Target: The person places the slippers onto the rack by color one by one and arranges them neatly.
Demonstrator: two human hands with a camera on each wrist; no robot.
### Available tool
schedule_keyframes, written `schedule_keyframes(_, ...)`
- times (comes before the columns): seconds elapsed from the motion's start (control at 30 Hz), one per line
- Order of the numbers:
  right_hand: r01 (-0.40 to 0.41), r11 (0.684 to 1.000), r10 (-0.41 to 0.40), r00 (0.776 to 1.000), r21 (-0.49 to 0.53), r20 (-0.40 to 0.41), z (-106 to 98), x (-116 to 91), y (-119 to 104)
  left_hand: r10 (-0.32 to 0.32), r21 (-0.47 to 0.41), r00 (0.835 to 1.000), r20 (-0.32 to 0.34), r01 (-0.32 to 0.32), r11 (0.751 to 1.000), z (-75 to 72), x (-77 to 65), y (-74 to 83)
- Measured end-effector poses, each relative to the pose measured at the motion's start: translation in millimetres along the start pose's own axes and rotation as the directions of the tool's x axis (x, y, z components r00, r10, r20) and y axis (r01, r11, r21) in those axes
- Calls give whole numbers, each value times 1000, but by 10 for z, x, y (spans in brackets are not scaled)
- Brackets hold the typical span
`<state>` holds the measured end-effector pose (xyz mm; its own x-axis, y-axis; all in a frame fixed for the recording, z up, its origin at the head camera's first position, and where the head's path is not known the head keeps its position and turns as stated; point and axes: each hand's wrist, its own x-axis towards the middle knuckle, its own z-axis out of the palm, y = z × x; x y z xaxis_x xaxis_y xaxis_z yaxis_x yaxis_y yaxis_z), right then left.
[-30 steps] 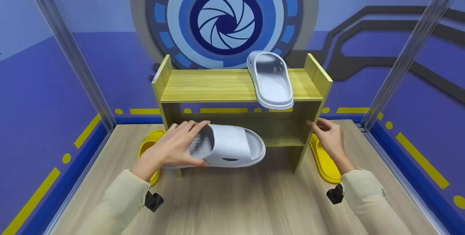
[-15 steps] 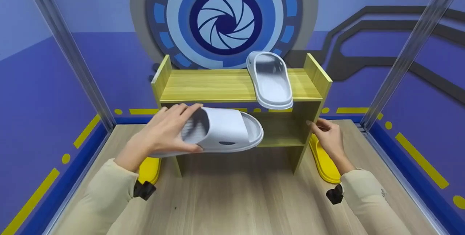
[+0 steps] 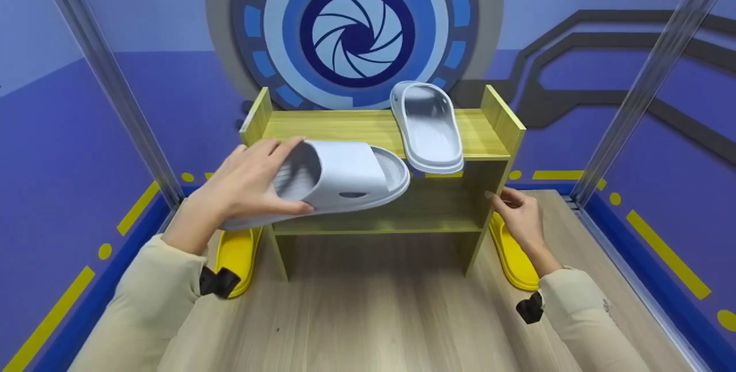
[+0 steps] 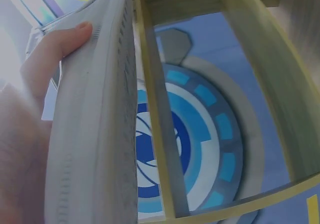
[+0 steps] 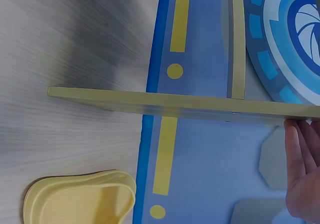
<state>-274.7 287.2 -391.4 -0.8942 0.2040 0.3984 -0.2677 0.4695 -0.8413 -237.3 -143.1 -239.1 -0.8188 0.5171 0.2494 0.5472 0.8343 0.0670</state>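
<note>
My left hand [image 3: 238, 179] grips a light grey slide slipper [image 3: 351, 173] around its heel end, thumb on the near side and fingers over the far side. Held in the air, the slipper has its toe to the right and overlaps the front edge of the wooden shoe rack [image 3: 322, 126]. Its pale sole side fills much of the left wrist view. A matching grey slipper [image 3: 434, 130] rests on the top shelf at the right, one end jutting past the front edge. My right hand [image 3: 522, 217] holds the rack's right side panel [image 5: 185, 102] at its front edge, fingers against the outer face.
One yellow slipper [image 3: 237, 257] lies on the wooden floor left of the rack, partly behind my left wrist. Another yellow slipper [image 3: 514, 257] lies to the right, below my right hand. Patterned blue-purple walls with metal corner posts [image 3: 644, 84] enclose the space.
My left hand has lifted the grey slipper from in front of the lower shelf up to top-shelf height, drifting slightly left. My right hand has stayed at the side panel.
</note>
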Motion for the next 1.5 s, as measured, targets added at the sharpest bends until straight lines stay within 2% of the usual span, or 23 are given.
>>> schedule_keyframes(0.1, 13, 1000, -13, 1000, -9, -7, 2, -22, -49, -32, 7, 999, 6, 32, 999, -47, 44, 5)
schedule_keyframes(0.33, 6, 1000, -6, 1000, -2, -2, 4, 77, 216, -128, 25, 992, 20, 128, 991, -103, 188, -6)
schedule_keyframes(0.47, -4, 1000, 4, 1000, -27, -6, 18, 91, 278, -175, 24, 984, 28, 174, 984, -103, 260, -20)
schedule_keyframes(0.73, -7, 999, 7, 1000, -36, -2, 13, 90, 267, -226, 11, 973, 45, 226, 974, -95, 397, 45)
schedule_keyframes(1.1, -20, 999, 20, 1000, -36, 8, 14, 93, 266, -302, 12, 948, 96, 302, 953, -37, 569, 131)
schedule_keyframes(1.27, 9, 1000, -9, 1000, 15, 0, 14, 98, 265, -345, 10, 934, 92, 346, 938, -5, 628, 138)
schedule_keyframes(1.4, 35, 997, -36, 999, 72, 7, 6, 62, 175, -364, 9, 928, 84, 364, 931, 22, 685, 155)
schedule_keyframes(1.5, 38, 997, -39, 999, 68, 7, 2, 10, 57, -383, 4, 921, 71, 384, 924, 46, 723, 176)
